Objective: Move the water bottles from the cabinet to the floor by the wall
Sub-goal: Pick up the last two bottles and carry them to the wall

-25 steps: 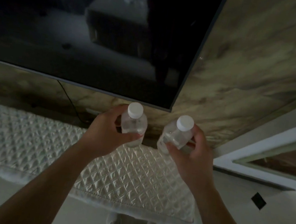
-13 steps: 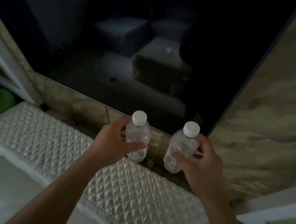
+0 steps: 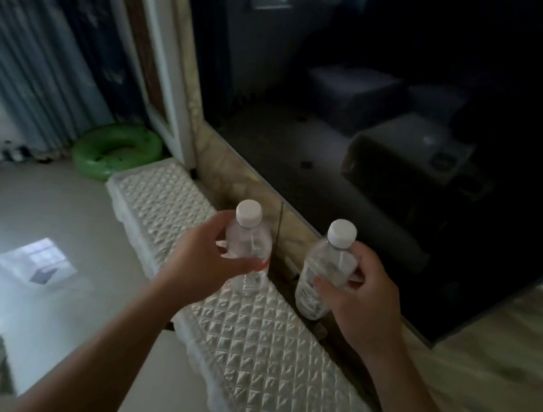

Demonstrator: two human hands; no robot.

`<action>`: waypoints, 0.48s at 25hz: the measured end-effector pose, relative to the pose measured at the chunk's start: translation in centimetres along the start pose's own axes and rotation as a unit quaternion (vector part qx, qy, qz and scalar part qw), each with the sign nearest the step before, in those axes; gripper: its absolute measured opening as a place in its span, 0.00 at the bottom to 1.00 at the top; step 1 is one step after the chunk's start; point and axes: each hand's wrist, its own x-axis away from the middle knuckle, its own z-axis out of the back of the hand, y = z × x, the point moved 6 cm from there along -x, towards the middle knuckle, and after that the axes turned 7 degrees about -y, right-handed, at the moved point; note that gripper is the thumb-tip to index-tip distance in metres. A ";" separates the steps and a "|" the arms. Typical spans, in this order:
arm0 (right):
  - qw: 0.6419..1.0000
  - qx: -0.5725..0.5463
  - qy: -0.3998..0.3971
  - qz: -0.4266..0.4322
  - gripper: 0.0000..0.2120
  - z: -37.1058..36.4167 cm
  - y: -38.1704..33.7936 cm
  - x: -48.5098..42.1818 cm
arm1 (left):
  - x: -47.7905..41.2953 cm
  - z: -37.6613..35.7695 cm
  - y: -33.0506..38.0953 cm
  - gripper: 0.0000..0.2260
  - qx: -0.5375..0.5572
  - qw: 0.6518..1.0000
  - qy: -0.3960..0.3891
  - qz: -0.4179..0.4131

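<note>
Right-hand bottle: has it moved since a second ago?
Yes, leftward along the cabinet: the bottle was past the lower right corner of the TV, and now it is well left of that corner.

The left hand [image 3: 202, 260] gripped one capped water bottle [image 3: 249, 239] and the right hand [image 3: 366, 299] a second bottle [image 3: 314, 289], both caps up, over the back of the quilted cabinet top [image 3: 261, 349]. A green ring [image 3: 116, 151] lay on the floor [image 3: 38, 206] past the cabinet's far end

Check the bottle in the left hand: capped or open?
Capped: a white cap sits on the neck of the bottle, which the left hand holds upright.
</note>
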 end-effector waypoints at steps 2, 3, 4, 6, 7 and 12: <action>0.999 0.003 -0.030 0.016 0.27 -2.3 -1.1 -0.5 | 1.0 2.2 -1.7 0.35 0.018 1.000 0.024 0.009; 0.999 0.007 -0.041 0.023 0.26 -3.5 -1.7 -0.8 | 1.5 3.2 -2.6 0.38 0.027 0.999 0.033 0.012; 0.998 0.013 -0.048 0.029 0.26 -4.4 -2.2 -1.0 | 1.7 4.1 -3.3 0.40 0.035 0.998 0.039 0.017; 0.995 0.027 -0.076 0.049 0.26 -7.8 -3.8 -1.6 | 3.0 7.0 -5.4 0.43 0.054 0.996 0.063 0.031; 0.994 0.028 -0.087 0.057 0.26 -9.5 -4.6 -2.0 | 3.5 8.5 -6.5 0.42 0.061 0.995 0.072 0.036; 0.990 0.010 -0.123 0.065 0.25 -18.8 -8.4 -4.0 | 5.2 16.4 -12.4 0.34 0.070 0.990 0.110 0.060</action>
